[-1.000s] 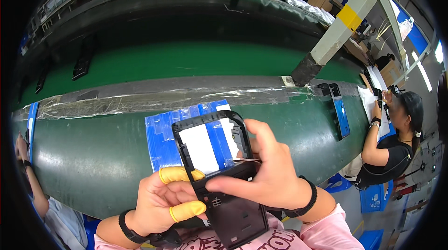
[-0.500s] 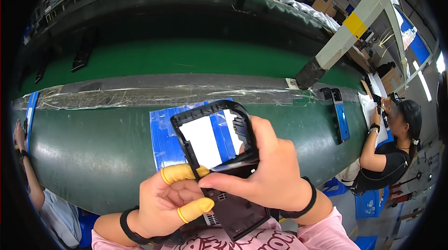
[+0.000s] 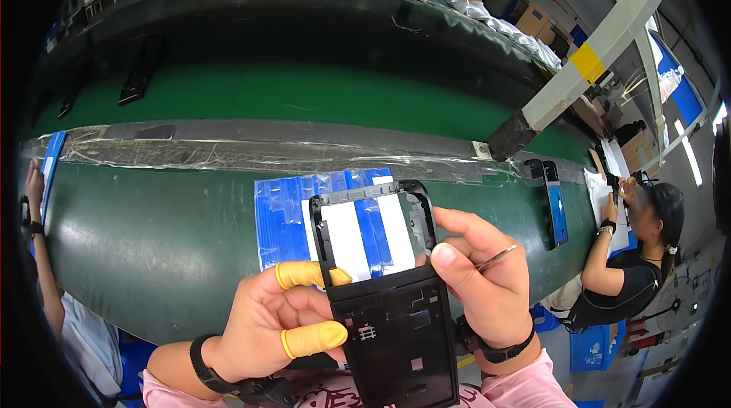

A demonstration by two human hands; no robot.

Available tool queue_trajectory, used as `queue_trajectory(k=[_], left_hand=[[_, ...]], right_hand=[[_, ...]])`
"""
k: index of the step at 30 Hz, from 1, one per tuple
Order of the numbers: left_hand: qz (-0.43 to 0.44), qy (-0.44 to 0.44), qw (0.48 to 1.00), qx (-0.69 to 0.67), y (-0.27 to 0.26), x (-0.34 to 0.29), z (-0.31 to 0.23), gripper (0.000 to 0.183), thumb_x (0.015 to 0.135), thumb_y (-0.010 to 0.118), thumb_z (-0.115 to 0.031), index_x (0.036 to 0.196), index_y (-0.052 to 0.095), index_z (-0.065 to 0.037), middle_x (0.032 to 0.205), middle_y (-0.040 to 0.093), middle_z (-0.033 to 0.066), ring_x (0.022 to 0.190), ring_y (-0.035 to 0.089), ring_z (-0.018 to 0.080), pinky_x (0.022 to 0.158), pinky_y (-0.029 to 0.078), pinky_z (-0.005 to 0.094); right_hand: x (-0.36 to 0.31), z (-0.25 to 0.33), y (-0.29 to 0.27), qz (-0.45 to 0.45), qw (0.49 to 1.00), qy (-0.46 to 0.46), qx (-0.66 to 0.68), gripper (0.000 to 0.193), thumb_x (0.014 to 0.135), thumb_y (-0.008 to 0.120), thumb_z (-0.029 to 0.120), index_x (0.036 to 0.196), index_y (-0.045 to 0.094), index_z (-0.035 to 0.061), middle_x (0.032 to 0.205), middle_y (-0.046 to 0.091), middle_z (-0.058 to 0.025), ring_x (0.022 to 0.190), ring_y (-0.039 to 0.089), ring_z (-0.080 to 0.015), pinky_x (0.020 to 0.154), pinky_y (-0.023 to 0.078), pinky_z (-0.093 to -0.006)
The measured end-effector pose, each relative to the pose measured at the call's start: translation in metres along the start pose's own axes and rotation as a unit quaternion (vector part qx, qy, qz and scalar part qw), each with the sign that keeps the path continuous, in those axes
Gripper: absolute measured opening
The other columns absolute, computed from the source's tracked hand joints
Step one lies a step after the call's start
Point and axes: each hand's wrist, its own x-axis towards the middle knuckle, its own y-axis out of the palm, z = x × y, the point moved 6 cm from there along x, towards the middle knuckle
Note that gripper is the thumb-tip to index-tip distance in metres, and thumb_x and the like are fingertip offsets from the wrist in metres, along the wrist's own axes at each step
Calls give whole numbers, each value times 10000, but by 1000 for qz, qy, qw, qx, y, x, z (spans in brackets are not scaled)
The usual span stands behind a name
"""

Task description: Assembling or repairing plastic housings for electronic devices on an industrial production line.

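A black plastic device housing [image 3: 400,343], with an open frame at its upper end and a flat, slotted panel below, is held up before me. My left hand [image 3: 263,324] grips its left edge, with yellow finger cots on the thumb and a finger. My right hand [image 3: 487,275] pinches the right edge near the middle, thumb in front. A thin shiny metal piece [image 3: 496,257] shows at the right fingers; its kind is unclear. Behind the housing, a blue corrugated sheet [image 3: 282,217] with white strips lies on the green table [image 3: 183,240].
A similar device [image 3: 556,206] with a blue face lies at the right. Black parts [image 3: 141,76] rest on the green belt [image 3: 304,96] beyond the taped ledge [image 3: 304,150]. A slanted post [image 3: 563,80] stands at the far right. A co-worker [image 3: 628,248] sits right; another person's arm [image 3: 47,256] shows left.
The housing has turned so its panel shows more fully. My right hand has shifted from across its middle to the right edge. The left hand keeps its grip. The view has shifted slightly.
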Motion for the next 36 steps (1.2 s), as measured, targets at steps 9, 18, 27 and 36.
queue_trajectory(k=[9, 18, 27, 36], left_hand=[[-18, -4, 1000, -21, -2, 3, -5, 451, 727, 558, 100, 1138, 399, 10, 874, 588, 181, 767, 606, 221, 610, 538, 321], [-67, 99, 983, 140, 17, 42, -85, 393, 732, 580, 29, 1101, 448, 0, 825, 596, 132, 698, 603, 177, 549, 528, 269], [20, 185, 958, 219, 44, 76, -141, 391, 679, 635, -14, 1035, 480, 35, 775, 604, 129, 628, 599, 150, 481, 512, 234], [33, 157, 965, 209, 33, 90, -135, 397, 660, 618, 70, 1034, 486, 48, 796, 602, 157, 704, 613, 185, 516, 541, 277]], right_hand=[[5, -3, -1, 12, 993, 69, 94, 321, 827, 477, 13, 1140, 432, -49, 612, 468, 36, 548, 386, -8, 494, 308, -169], [78, 31, 12, 66, 982, -1, 177, 386, 853, 489, 163, 1161, 394, -49, 766, 564, -5, 608, 486, -22, 525, 381, -164], [98, 63, 5, -26, 938, -99, 332, 358, 834, 507, 141, 1142, 434, -28, 763, 578, -29, 501, 451, 3, 376, 279, -133], [97, 65, -15, 14, 967, -120, 224, 443, 837, 518, 120, 1212, 364, -57, 719, 514, 32, 605, 399, 0, 530, 306, -162]])
